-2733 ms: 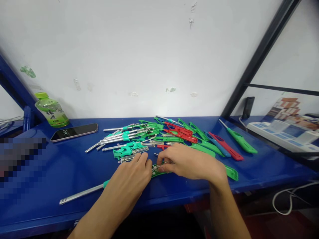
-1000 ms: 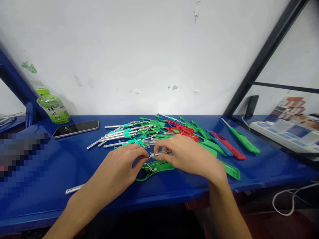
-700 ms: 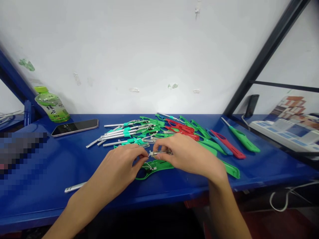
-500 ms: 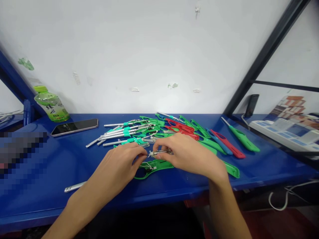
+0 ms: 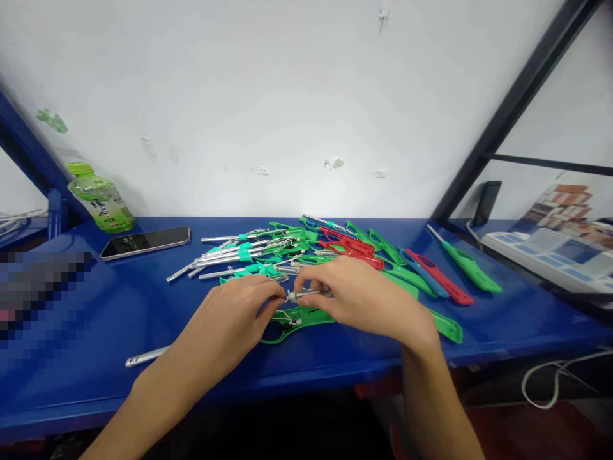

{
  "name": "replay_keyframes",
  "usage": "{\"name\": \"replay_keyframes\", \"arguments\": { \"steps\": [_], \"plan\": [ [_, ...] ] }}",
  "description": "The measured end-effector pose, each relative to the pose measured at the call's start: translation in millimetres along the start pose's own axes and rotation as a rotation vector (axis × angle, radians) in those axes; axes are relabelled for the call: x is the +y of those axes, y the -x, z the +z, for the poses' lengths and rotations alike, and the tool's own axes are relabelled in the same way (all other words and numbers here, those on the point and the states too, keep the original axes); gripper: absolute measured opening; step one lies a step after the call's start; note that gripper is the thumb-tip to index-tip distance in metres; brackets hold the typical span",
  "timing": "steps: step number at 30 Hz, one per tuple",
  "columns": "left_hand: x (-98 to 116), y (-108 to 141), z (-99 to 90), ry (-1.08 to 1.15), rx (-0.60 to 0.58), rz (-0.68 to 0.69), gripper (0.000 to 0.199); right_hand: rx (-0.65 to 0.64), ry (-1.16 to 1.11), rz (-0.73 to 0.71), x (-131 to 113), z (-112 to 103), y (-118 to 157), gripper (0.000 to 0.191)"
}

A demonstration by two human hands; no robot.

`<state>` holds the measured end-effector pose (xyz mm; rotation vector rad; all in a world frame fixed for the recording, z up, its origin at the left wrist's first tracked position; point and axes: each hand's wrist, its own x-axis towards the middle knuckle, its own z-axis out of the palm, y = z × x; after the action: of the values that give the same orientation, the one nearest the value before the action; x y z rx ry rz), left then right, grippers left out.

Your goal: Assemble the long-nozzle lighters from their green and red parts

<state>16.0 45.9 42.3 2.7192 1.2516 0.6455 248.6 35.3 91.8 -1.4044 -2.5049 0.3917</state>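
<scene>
Between thumb and fingers, my right hand (image 5: 349, 291) pinches a small clear lighter fuel tank (image 5: 306, 294) with a light-coloured tip at its left end. My left hand (image 5: 246, 303) is closed in a pinch right at that tip; whatever its fingertips hold is too small to make out. Below both hands lies an opened green lighter shell (image 5: 306, 319) with thin white wire in it, partly hidden by my right hand. A metal lighter tube (image 5: 146, 356) sticks out from behind my left forearm.
Behind my hands lies a pile of metal lighter tubes (image 5: 225, 255) and green parts. Red handle shells (image 5: 347, 243), a red lighter handle (image 5: 443, 281) and a green lighter (image 5: 472, 268) lie rightward. A phone (image 5: 146, 243) and bottle (image 5: 103, 201) stand left on the blue table (image 5: 335, 367).
The view has shifted very slightly. Both hands keep the same pinch around the fuel tank, with hardly any visible movement.
</scene>
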Motion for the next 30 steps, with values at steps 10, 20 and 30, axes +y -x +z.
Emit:
{"name": "replay_keyframes", "arguments": {
  "steps": [10, 20, 30],
  "plan": [
    [-0.8, 0.0, 1.0, -0.037, 0.016, 0.023, 0.016, 0.0, 0.001, -0.001, -0.1, -1.0, 0.5, 0.005],
    [-0.9, -0.5, 0.7, -0.055, 0.013, 0.037, 0.02, -0.002, -0.005, -0.002, -0.3, -1.4, 0.1, 0.006],
    [0.4, -0.4, 2.4, -0.051, 0.015, 0.066, 0.021, -0.009, -0.003, -0.037, 3.4, -0.2, -0.5, 0.003]
  ]
}}
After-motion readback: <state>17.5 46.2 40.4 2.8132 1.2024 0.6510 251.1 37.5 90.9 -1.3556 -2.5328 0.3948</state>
